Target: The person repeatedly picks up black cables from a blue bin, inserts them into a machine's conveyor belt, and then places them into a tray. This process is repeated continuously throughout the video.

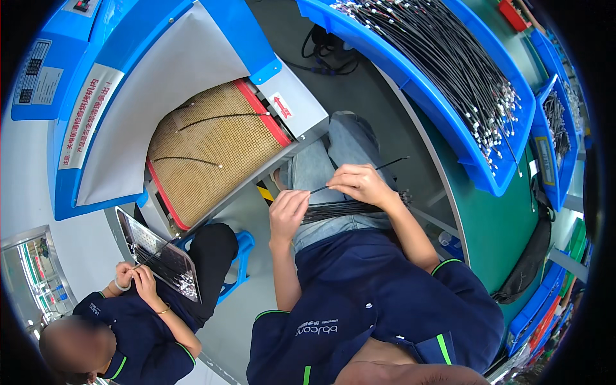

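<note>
A thin black cable (393,163) is stretched between my two hands above my lap. My left hand (287,213) pinches it near one end, thumb and fingers pressed together. Further along, the fingers of my right hand (363,184) close on the same cable, and its free end sticks out up to the right. Across my thighs lies a bundle of similar black cables (343,210), just below my hands. Exactly what sits at the left end of the held cable is hidden by my fingers.
Ahead left, a blue-hooded machine (231,32) has a tan mesh conveyor belt (205,144) carrying two black cables. A large blue bin (410,86) full of cables stands on the green table (494,224) at right. At lower left, a co-worker (138,321) handles cables beside a tray (194,273).
</note>
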A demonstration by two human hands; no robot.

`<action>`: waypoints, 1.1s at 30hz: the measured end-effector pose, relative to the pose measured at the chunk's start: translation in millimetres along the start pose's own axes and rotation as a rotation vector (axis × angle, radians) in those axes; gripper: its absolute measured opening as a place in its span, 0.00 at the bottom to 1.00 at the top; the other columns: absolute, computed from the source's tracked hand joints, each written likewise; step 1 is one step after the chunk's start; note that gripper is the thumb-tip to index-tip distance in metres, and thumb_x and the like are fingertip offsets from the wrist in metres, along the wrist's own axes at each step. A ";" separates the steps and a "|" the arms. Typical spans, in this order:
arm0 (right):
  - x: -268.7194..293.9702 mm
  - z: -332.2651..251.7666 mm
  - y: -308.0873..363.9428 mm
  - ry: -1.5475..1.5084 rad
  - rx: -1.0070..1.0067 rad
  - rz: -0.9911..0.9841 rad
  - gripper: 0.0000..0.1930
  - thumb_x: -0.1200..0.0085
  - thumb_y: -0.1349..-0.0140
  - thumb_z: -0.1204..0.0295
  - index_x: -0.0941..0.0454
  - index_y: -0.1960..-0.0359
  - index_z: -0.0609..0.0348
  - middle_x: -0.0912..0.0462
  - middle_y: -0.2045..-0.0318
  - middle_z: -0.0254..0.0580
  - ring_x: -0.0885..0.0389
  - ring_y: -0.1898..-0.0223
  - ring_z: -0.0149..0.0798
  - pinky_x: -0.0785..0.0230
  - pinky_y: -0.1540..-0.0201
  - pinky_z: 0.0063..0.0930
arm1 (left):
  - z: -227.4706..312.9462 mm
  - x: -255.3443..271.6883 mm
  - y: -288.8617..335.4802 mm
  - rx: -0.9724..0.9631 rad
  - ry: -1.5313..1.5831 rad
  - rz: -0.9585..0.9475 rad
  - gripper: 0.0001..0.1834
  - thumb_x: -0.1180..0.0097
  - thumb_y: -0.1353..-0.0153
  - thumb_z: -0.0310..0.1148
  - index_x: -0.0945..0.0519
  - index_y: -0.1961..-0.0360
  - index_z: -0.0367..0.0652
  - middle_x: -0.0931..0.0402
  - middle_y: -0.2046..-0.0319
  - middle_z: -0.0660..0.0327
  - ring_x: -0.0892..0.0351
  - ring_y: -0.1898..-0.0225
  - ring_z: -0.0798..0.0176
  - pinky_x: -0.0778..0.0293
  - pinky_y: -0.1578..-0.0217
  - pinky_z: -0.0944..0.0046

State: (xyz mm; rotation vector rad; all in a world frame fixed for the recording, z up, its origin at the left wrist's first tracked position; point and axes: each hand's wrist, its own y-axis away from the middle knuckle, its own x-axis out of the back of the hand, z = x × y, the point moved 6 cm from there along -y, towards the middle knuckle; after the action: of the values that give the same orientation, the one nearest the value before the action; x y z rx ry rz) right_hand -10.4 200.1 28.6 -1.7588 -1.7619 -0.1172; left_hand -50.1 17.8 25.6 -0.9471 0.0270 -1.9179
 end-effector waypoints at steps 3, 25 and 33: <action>-1.7 3.3 1.1 -0.070 -0.037 -0.015 0.06 0.38 0.48 0.75 0.17 0.68 0.59 0.19 0.70 0.39 0.20 0.72 0.39 0.28 0.70 0.29 | 1.7 2.0 0.1 -0.002 -0.007 0.007 0.08 0.37 0.54 0.18 0.19 0.70 0.37 0.19 0.70 0.58 0.21 0.69 0.58 0.25 0.67 0.63; -0.9 10.6 7.0 -0.110 -0.161 -0.105 0.07 0.39 0.46 0.75 0.18 0.65 0.60 0.21 0.71 0.40 0.21 0.69 0.38 0.29 0.67 0.29 | 4.2 10.2 -0.4 -0.038 -0.104 -0.051 0.07 0.37 0.55 0.20 0.21 0.73 0.39 0.22 0.74 0.59 0.22 0.71 0.57 0.26 0.70 0.61; 43.9 30.2 16.4 0.174 -0.150 -0.050 0.07 0.37 0.49 0.69 0.19 0.72 0.59 0.19 0.73 0.38 0.21 0.69 0.40 0.29 0.64 0.31 | -29.1 48.3 19.3 0.126 -0.186 0.015 0.07 0.37 0.53 0.20 0.21 0.71 0.38 0.22 0.72 0.57 0.22 0.69 0.55 0.27 0.67 0.60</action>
State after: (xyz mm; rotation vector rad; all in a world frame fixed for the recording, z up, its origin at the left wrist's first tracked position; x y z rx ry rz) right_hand -2.0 254.5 20.0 -1.7513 -1.7074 -0.4212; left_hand -65.1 -39.9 26.7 -1.0324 -0.1924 -1.7886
